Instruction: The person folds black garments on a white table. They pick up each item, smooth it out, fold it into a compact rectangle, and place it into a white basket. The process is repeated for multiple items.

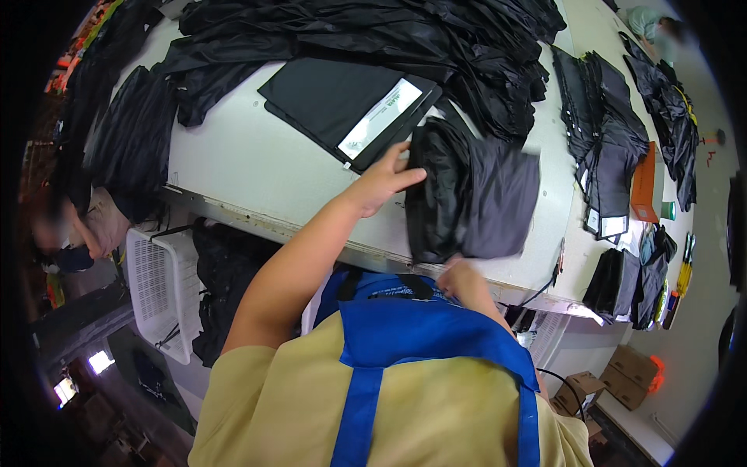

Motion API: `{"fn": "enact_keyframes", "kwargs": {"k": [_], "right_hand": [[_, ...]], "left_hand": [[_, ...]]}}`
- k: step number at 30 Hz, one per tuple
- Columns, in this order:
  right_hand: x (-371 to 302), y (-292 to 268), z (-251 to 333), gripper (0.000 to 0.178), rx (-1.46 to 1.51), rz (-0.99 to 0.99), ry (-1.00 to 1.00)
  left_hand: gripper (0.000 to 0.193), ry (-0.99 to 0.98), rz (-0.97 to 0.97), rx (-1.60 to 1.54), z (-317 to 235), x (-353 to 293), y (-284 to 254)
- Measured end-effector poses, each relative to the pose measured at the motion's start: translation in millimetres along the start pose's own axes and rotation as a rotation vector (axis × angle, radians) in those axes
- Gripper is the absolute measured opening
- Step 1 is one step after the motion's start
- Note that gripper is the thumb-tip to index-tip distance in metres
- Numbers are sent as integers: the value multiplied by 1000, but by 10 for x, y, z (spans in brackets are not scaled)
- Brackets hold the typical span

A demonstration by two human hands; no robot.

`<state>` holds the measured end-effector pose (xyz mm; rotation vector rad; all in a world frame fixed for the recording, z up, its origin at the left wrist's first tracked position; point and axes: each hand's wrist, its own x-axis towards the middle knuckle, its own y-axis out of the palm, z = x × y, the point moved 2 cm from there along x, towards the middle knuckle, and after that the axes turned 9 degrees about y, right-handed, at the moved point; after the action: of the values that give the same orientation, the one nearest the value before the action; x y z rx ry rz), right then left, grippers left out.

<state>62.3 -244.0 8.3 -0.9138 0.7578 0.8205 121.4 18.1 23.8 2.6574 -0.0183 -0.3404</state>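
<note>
A black folded garment [498, 194] of thin, shiny fabric is at the table's front edge, its right part smeared by motion. My left hand [385, 180] grips its left edge, the thumb and fingers somewhat spread against the cloth. At the near edge my right hand [464, 282] is curled against the fabric, its fingertips partly hidden and blurred. Just beyond my left hand lies a flat stack of folded black pieces [327, 93], with a white printed card [381, 117] on top.
A large heap of black garments [373, 39] covers the far side of the white table [233, 167]. More garments [599, 124] and an orange box [644, 183] lie at right. A white basket [159, 288] stands below left. Another person [93, 226] is at far left.
</note>
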Motion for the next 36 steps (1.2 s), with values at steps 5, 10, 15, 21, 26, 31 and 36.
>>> {"fn": "enact_keyframes", "kwargs": {"k": [5,10,15,21,26,31,36], "right_hand": [[-83,-860,639,29,397,-413,-447],[840,-1458,665,70,11,-531,-435],[880,-1512,731,74,183,-324,-327],[638,-1513,788,72,329,-183,-343],[479,-1427,634,82,324,-223,-300],[506,-1426,637,75,153,-351,-358],[502,-1446,613,73,194,-315,-386]], "left_hand": [[84,37,-64,686,333,-80,68],[95,11,-73,1031,410,-144,384],[81,-203,111,684,455,143,102],[79,-2,23,892,400,53,351],[79,203,55,733,640,-191,542],[85,-30,138,687,660,60,449],[83,-147,166,804,505,214,449]]}}
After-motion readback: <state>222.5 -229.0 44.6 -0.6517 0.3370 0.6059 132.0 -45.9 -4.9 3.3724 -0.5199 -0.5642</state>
